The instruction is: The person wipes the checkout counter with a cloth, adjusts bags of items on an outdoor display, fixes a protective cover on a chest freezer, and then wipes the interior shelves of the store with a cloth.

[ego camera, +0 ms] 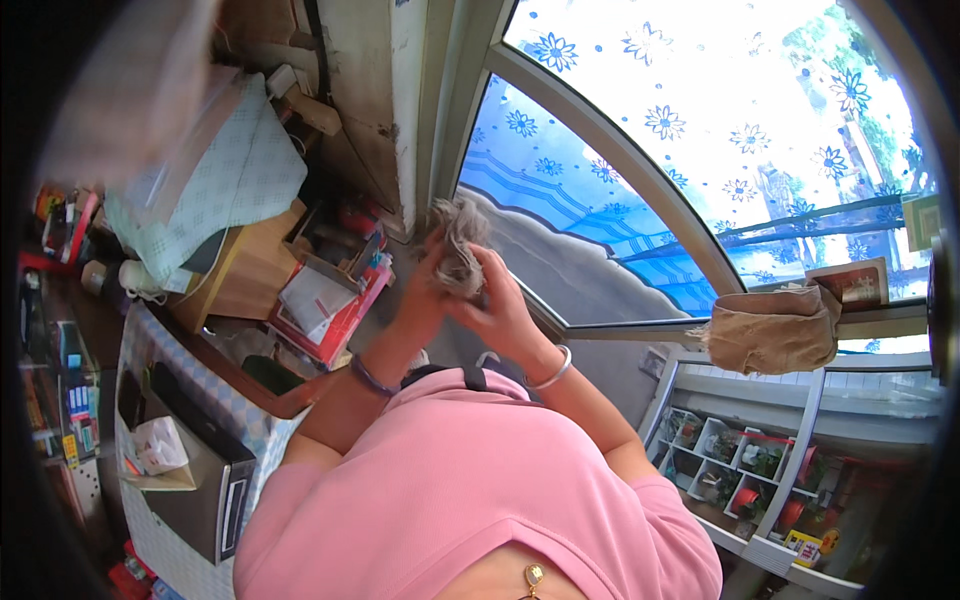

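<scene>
A crumpled grey rag with shaggy, frayed edges is bunched up between my two hands in front of my body. My left hand, below which a dark bracelet circles the wrist, grips the rag from the left side. On the other side my right hand presses its fingers and thumb against the cloth; a silver bangle is on that wrist. Behind the hands stands a glass door or window panel in a pale frame, with a blue flower-patterned curtain across it.
A folded tan cloth lies on the frame's rail at right. Below it, a sliding-glass cabinet shows small compartments. At left, a black box file rests on a checked tablecloth. Papers and a red box lie near a wooden cabinet.
</scene>
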Demonstrator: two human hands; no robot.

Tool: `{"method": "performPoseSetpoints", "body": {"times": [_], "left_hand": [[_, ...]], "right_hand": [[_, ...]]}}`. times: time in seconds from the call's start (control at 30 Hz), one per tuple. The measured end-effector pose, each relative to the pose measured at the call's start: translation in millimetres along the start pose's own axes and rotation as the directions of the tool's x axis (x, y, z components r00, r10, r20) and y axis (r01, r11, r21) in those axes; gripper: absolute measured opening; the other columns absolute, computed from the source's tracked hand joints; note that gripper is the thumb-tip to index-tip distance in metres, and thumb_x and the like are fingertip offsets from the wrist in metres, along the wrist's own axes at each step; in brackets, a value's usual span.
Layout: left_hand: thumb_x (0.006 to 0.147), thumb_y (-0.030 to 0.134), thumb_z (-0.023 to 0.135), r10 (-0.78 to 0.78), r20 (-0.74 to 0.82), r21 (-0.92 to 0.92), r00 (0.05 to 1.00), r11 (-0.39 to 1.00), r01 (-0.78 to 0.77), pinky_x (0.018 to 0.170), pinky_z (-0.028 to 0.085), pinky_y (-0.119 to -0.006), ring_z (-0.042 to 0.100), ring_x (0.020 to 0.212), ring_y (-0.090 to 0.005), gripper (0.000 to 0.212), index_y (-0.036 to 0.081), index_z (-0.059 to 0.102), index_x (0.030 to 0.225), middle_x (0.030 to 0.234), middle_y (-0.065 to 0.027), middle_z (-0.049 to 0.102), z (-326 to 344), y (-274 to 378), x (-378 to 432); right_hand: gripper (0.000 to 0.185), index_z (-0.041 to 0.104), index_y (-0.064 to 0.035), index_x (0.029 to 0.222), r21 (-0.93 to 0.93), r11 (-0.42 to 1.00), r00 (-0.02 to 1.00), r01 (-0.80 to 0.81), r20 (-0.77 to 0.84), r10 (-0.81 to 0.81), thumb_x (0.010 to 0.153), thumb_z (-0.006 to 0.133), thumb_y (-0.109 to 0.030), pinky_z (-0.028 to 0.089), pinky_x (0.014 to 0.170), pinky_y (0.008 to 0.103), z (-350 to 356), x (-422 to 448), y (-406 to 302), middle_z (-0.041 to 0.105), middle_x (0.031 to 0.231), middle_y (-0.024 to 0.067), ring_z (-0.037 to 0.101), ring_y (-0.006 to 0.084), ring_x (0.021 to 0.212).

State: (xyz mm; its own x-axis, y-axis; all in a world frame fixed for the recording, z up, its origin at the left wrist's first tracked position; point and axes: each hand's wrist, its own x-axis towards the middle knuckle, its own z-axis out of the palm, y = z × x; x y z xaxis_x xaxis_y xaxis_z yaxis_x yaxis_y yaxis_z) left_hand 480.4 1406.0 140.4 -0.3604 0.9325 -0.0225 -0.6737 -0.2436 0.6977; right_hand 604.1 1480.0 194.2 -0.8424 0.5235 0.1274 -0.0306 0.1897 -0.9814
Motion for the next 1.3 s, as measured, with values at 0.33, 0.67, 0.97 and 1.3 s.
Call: {"method": "performPoseSetpoints", "body": {"times": [0.33,0.67,0.97,1.3], "left_hand": [[0.082,-0.008,0.048,-0.179,-0.305,0.023,0.935,0.980,0.196,0.093,0.044,-0.029,0.056,0.106,-0.0156,0.043,0.005,0.055,0.123,0.114,-0.0083,0.060,-56.4,-24.1,-34.4],[0.086,0.016,0.052,0.262,-0.580,0.520,0.771,0.848,0.103,0.085,0.048,-0.037,0.053,0.104,-0.0248,0.039,0.011,0.050,0.125,0.123,-0.0126,0.049,-92.3,-8.7,-70.0],[0.086,0.033,0.049,0.302,0.149,0.479,0.942,-0.855,0.198,0.086,0.045,-0.055,0.050,0.100,-0.0356,0.031,0.010,0.056,0.105,0.102,-0.0162,0.052,-111.9,44.1,-92.9],[0.085,0.048,0.050,0.301,-0.603,0.525,0.739,-0.548,0.652,0.079,0.040,-0.046,0.049,0.095,-0.0335,0.051,0.016,0.048,0.125,0.107,-0.0156,0.049,-115.0,-64.7,-114.4]], "right_hand": [[0.039,0.046,-0.0009,0.125,0.803,0.550,0.902,-0.229,-0.037,0.429,0.089,0.045,-0.016,0.040,0.099,0.0445,-46.2,9.7,67.1,0.052,0.125,0.0136,0.050,0.0284,0.117],[0.050,0.049,-0.0012,0.126,-0.116,0.972,0.744,0.203,0.664,-0.077,0.078,0.065,-0.005,0.040,0.095,0.0336,65.8,45.8,35.3,0.055,0.118,0.0146,0.052,0.0229,0.112],[0.025,0.061,-0.0003,0.110,-0.186,0.938,0.784,-0.293,0.516,0.347,0.087,0.058,-0.008,0.051,0.075,0.0271,102.5,123.2,180.0,0.066,0.097,0.0082,0.063,0.0128,0.087],[0.043,0.062,-0.0064,0.104,-0.561,0.727,0.610,0.397,0.752,0.248,0.073,0.069,-0.035,0.050,0.080,0.0441,286.3,234.6,405.7,0.064,0.098,0.0208,0.062,0.0360,0.092]]}}
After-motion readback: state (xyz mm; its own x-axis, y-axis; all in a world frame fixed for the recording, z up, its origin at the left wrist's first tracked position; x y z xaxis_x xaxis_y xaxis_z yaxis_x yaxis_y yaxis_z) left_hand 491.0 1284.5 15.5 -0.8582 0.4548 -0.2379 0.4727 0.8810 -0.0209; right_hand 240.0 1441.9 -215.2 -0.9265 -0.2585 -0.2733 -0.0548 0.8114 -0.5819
